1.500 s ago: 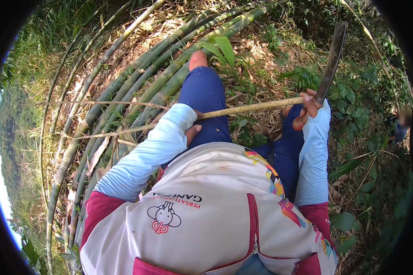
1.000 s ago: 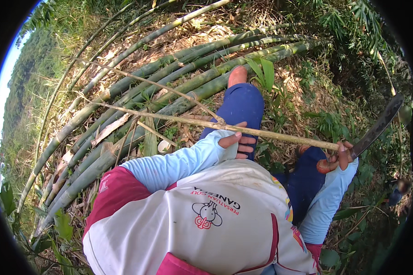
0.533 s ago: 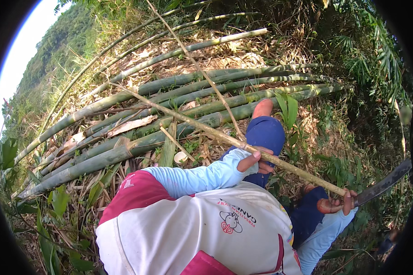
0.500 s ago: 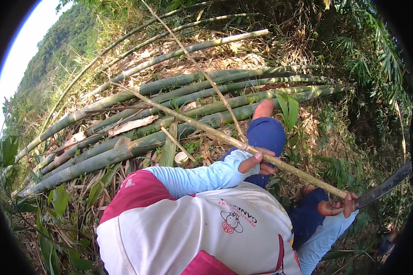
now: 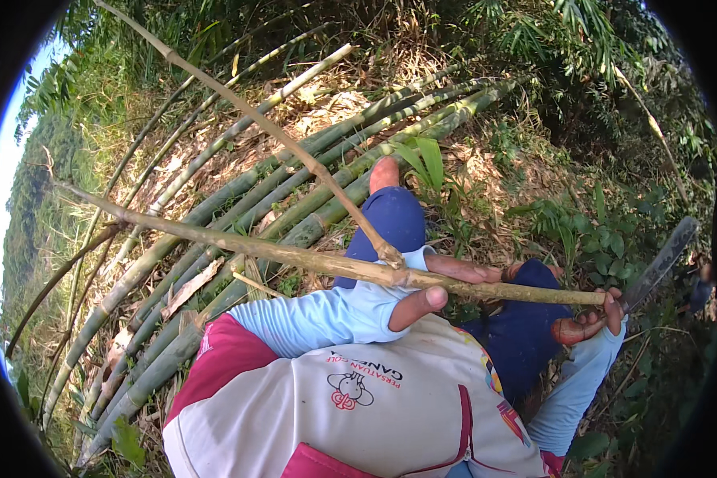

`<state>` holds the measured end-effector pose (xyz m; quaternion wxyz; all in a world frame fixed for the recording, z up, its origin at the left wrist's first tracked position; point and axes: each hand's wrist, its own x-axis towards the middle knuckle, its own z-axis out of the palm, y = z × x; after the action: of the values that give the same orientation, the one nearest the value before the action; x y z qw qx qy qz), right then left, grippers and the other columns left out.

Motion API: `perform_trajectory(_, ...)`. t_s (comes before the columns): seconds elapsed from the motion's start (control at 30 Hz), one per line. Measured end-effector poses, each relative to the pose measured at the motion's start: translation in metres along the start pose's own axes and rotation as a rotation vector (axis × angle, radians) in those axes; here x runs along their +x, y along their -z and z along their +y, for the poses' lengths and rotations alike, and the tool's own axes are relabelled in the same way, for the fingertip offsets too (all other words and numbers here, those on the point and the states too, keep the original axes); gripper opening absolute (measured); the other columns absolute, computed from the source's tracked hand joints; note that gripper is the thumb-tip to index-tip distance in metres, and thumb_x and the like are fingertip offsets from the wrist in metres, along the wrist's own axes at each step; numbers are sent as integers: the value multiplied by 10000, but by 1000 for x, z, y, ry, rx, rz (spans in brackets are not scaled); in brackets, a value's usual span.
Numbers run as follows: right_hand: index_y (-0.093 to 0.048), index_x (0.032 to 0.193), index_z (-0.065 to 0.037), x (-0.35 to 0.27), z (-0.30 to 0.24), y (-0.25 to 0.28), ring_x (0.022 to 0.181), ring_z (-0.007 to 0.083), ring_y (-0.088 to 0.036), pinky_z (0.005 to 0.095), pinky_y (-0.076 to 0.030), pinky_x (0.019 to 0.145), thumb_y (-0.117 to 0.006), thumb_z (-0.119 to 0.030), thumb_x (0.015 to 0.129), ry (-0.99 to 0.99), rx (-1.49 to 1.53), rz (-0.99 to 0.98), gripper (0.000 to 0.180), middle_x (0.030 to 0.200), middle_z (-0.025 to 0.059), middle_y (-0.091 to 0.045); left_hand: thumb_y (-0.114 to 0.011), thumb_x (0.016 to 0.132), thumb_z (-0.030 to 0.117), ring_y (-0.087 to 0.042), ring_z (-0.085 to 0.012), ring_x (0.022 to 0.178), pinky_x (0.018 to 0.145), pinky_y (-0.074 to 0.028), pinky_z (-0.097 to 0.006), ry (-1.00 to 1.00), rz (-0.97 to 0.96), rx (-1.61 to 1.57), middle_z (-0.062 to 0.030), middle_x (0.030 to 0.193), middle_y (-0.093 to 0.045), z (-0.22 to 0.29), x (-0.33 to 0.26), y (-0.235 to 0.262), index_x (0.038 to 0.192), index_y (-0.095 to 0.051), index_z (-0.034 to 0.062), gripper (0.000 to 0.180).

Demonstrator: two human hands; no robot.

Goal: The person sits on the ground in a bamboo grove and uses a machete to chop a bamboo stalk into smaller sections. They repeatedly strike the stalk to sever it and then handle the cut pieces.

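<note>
A thin bamboo pole [image 5: 295, 256] crosses in front of me from far left to right, and a long side twig [image 5: 247, 115] rises from it toward the top left. My left hand [image 5: 424, 296] is closed around the pole near the twig's base. My right hand [image 5: 591, 320] grips the handle of a machete [image 5: 658, 261], whose blade points up and right. That hand sits at the pole's cut right end. My legs in blue trousers [image 5: 394, 223] stretch out under the pole, with one bare foot [image 5: 384, 171] beyond.
Several long felled bamboo stems [image 5: 239, 203] lie side by side on the slope to my left and ahead. Dry leaf litter [image 5: 486, 171] covers the ground, green plants [image 5: 589, 231] grow at right, and dense shrubs and trees ring the spot.
The pole has swung to lie nearly level across my lap, with its twig now pointing up left. The machete blade has lifted a little at the right. Both hands kept their grips.
</note>
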<state>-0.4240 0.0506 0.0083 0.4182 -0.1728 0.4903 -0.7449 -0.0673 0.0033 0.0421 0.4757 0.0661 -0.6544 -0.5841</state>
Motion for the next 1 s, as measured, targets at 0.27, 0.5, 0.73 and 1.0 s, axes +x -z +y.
perform_trajectory(0.27, -495, 1090, -107, -39, 77, -48, 567, 164, -530, 358, -483, 501, -677, -158, 843, -196, 348, -70, 312, 839, 67, -534, -334, 985, 530, -619, -254, 1025, 908, -485, -407, -50, 345, 214, -206, 1122, -638, 43, 88, -4, 1325, -432, 15, 624)
perform_trajectory(0.5, -521, 1086, -68, -57, 121, -107, 568, 149, -520, 322, -472, 498, -733, -271, 806, -387, 89, -312, 406, 857, 43, -552, -372, 959, 580, -348, -105, 426, 396, -330, -256, -166, 272, -291, -11, 598, -399, 23, 144, 4, 1158, -502, 37, 593)
perform_trajectory(0.73, -540, 1099, -27, -46, 119, -89, 509, 106, -522, 265, -436, 431, -711, -222, 850, -172, -170, -314, 359, 733, 25, -571, -375, 1002, 459, -309, -85, 419, 376, -268, -242, 24, 311, -18, 13, 575, -349, 20, 168, -10, 1001, -512, 33, 448)
perform_trajectory(1.0, -527, 1128, 27, -56, 68, -58, 540, 102, -527, 250, -444, 457, -709, -219, 857, 126, -251, -91, 409, 941, 121, -680, -422, 976, 459, -329, -79, 438, 396, -262, -245, 249, 212, -62, 19, 560, -370, -11, 165, -21, 885, -502, 41, 435)
